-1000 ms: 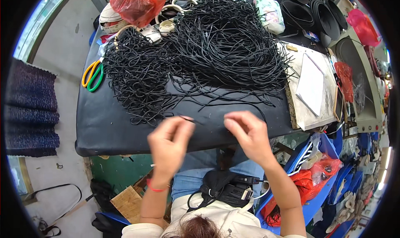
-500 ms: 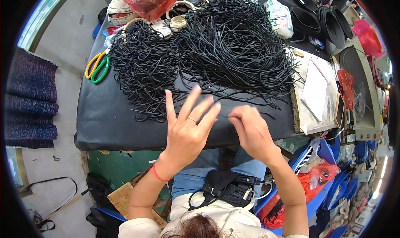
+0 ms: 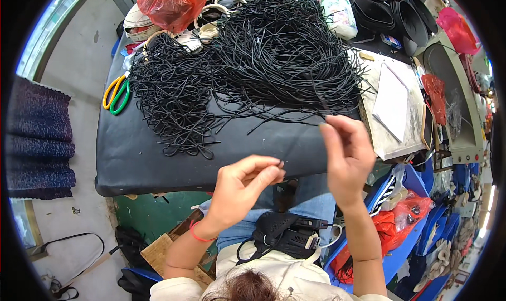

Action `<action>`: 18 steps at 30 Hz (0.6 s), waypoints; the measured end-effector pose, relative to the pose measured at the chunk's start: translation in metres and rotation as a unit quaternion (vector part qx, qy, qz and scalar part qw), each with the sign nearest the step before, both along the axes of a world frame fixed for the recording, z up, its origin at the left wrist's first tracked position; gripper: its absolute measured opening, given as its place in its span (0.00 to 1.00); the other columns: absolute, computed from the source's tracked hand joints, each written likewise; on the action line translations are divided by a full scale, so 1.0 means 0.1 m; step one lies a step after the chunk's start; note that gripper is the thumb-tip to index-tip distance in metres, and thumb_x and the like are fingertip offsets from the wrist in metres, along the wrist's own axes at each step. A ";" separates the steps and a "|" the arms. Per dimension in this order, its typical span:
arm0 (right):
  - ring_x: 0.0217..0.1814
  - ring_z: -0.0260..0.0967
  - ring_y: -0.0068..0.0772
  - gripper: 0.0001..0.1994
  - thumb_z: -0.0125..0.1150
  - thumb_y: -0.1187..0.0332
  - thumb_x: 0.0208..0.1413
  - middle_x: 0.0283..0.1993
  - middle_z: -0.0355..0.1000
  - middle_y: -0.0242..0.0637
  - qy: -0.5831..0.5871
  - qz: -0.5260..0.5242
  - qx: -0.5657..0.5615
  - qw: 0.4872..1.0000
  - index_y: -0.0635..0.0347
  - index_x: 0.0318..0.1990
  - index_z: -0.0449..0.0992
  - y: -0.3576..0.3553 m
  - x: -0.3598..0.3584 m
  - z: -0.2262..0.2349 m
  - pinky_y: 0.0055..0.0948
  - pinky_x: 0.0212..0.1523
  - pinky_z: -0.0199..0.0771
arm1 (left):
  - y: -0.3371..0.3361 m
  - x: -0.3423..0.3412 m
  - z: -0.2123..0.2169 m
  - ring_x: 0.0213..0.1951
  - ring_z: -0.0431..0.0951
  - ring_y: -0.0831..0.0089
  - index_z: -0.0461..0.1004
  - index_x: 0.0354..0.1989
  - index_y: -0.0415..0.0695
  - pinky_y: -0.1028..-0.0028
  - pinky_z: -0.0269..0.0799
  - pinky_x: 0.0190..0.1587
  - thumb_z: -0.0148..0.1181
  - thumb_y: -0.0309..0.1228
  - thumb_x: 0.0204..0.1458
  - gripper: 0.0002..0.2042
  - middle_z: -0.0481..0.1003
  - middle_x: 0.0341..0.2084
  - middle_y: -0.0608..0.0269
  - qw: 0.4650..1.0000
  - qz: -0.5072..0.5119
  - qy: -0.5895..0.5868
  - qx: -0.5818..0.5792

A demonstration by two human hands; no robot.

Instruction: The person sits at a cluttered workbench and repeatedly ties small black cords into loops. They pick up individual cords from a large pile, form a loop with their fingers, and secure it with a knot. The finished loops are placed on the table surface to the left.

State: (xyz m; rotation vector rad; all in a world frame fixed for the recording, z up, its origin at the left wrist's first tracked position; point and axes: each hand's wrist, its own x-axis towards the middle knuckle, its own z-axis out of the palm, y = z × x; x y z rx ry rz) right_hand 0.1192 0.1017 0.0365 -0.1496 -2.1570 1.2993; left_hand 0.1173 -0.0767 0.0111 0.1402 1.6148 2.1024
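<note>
Above the near edge of the black-covered table (image 3: 137,156), my left hand (image 3: 240,187) is closed in a pinch, with the dark tip of a black cord at its fingertips. My right hand (image 3: 349,158), raised farther right and slightly blurred, pinches with thumb and forefinger on a thin black cord, which smears with motion between the hands. Beyond them lies a large heap of long black cords (image 3: 290,58), some ends reaching toward my right fingers. A smaller heap of knotted or looped black cords (image 3: 171,90) lies to its left.
Scissors (image 3: 117,95) with yellow and green handles lie at the table's left edge. A red plastic bag (image 3: 171,6) and a tissue pack (image 3: 337,15) stand at the back. White paper (image 3: 391,106) rests on a board at right. A blue bin (image 3: 408,232) stands below.
My left hand has gone from spread fingers to a pinch, lower and nearer me. My right hand has moved right and slightly away from me. The view has shifted slightly.
</note>
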 end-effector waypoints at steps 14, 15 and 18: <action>0.29 0.72 0.31 0.07 0.55 0.83 0.48 0.33 0.71 0.40 -0.086 0.190 0.014 0.978 0.65 0.36 0.72 -0.31 0.09 -0.15 0.25 0.29 0.73 | 0.09 -0.09 -0.15 0.32 0.76 0.79 0.71 0.46 0.38 0.81 0.77 0.30 0.53 0.28 0.55 0.12 0.75 0.31 0.62 0.989 0.052 -0.093 0.104; 0.29 0.72 0.31 0.07 0.55 0.83 0.48 0.34 0.71 0.40 -0.085 0.197 0.018 0.977 0.65 0.36 0.72 -0.31 0.10 -0.15 0.25 0.29 0.73 | 0.08 -0.09 -0.16 0.31 0.75 0.80 0.71 0.46 0.38 0.82 0.76 0.30 0.53 0.28 0.55 0.12 0.75 0.30 0.63 0.990 0.041 -0.086 0.101; 0.28 0.72 0.33 0.08 0.57 0.82 0.47 0.33 0.72 0.40 -0.085 0.198 0.003 0.976 0.65 0.36 0.72 -0.33 0.11 -0.18 0.26 0.29 0.73 | 0.07 -0.07 -0.21 0.32 0.75 0.80 0.72 0.42 0.38 0.79 0.75 0.35 0.52 0.28 0.55 0.09 0.74 0.31 0.64 0.993 0.052 -0.070 0.085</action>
